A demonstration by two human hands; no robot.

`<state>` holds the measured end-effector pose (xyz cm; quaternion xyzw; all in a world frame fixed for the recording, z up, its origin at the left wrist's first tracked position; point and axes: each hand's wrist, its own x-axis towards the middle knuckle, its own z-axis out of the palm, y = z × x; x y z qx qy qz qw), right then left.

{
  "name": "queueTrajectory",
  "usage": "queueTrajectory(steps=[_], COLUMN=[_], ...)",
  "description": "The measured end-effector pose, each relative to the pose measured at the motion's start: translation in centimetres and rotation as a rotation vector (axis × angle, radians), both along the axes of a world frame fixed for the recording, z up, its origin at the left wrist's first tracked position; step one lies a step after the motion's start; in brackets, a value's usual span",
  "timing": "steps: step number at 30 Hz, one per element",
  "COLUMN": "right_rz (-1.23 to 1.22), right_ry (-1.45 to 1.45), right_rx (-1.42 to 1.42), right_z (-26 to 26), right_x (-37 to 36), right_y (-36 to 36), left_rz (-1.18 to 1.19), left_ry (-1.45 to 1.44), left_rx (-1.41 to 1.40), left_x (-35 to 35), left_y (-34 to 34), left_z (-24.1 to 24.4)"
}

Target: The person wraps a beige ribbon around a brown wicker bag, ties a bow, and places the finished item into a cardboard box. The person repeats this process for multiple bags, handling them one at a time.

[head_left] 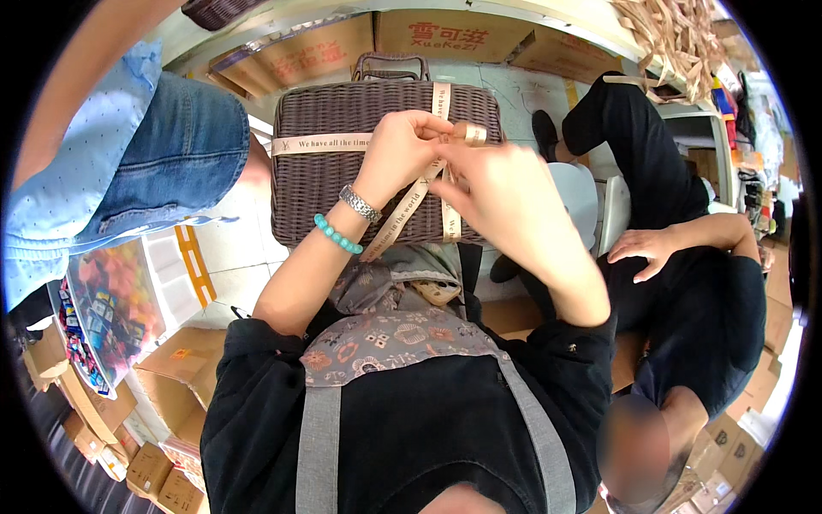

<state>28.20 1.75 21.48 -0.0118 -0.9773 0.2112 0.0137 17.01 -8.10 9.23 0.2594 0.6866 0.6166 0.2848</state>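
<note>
A dark brown woven basket case (pixel 321 193) lies in front of my lap, with its handle (pixel 392 61) on the far side. Cream printed ribbon (pixel 321 142) crosses its lid in two directions. Over the crossing, my left hand (pixel 404 144) pinches the ribbon between thumb and fingers. My right hand (pixel 498 186) meets it there, also gripping ribbon, and a short curl (pixel 475 134) stands out beyond the fingers. One loose ribbon tail (pixel 404 215) slants down over the basket's near edge towards my apron (pixel 398 340). My fingers partly hide the crossing itself.
A person in denim (pixel 173 141) is close on the left; another in black (pixel 693 302) sits on the right beside a pale stool (pixel 575 199). Cardboard boxes (pixel 449 35) stand under the bench beyond the basket. A clear plastic bin (pixel 122 308) of packets is at left.
</note>
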Motion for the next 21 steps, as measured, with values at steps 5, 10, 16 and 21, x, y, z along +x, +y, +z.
queueTrajectory(steps=[5,10,16,21], right_rz=[-0.366,-0.467,-0.475,-0.464], right_ry=[-0.222,0.021,-0.020,0.039], right_rx=[-0.505,-0.446,-0.743,-0.868], right_z=[-3.8,-7.1,-9.3,-9.3], right_x=[6.0,2.5,1.2,1.2], right_y=[0.9,2.2,3.5,2.7], left_rz=[-0.018,0.041,0.000,-0.015], left_ry=[-0.074,-0.053,-0.083,-0.154], left_rx=[-0.069,0.011,0.018,0.023], left_x=[0.1,0.6,0.1,0.2], left_y=[-0.1,0.1,-0.1,-0.1], left_z=[1.1,-0.2,0.2,0.3])
